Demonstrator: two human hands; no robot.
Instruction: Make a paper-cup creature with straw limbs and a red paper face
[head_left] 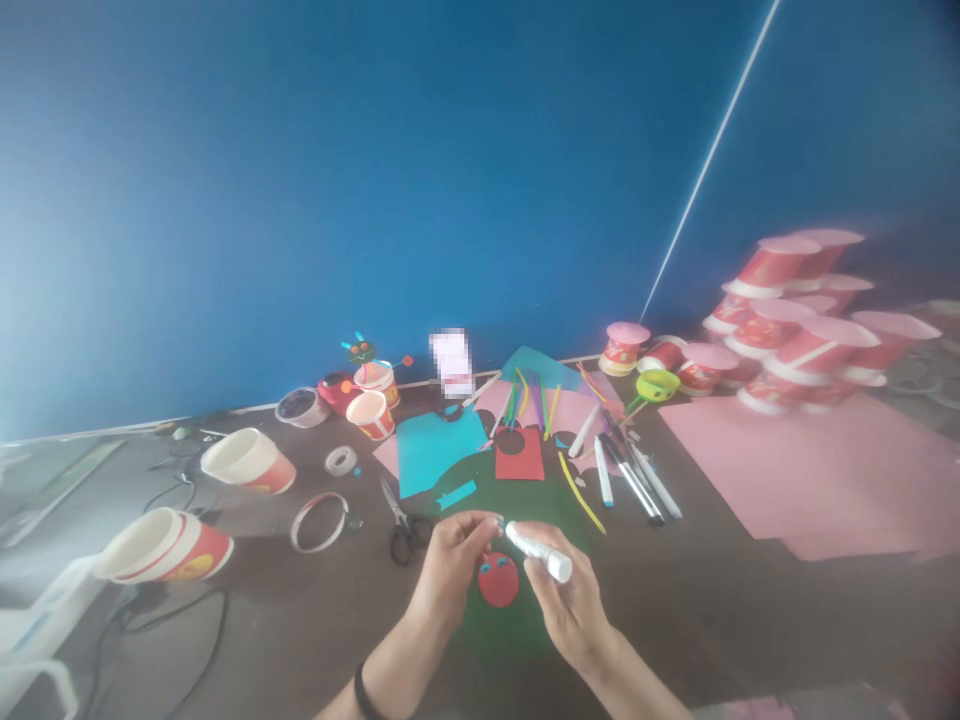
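My left hand [457, 560] is closed in a pinch on a small bluish piece of paper [500, 522], mostly covered by the fingertips. Gripped in my right hand [570, 600] is a white marker pen [540, 552], its tip pointing left, right beside the pinched piece. Below both hands lies a red paper circle [499, 585] with two small blue pieces near its top edge. The circle rests on dark green paper [510, 640]. Scissors [401, 530] with dark handles are on the table just left of my left hand.
Turquoise paper [435, 455], a red sheet with a cut-out [529, 460], pipe cleaners [536, 400] and several markers [637, 480] lie ahead. Paper cups [251, 460] and a tape roll [341, 460] are left. Stacked red cups [795, 345] stand right, behind pink paper [787, 470].
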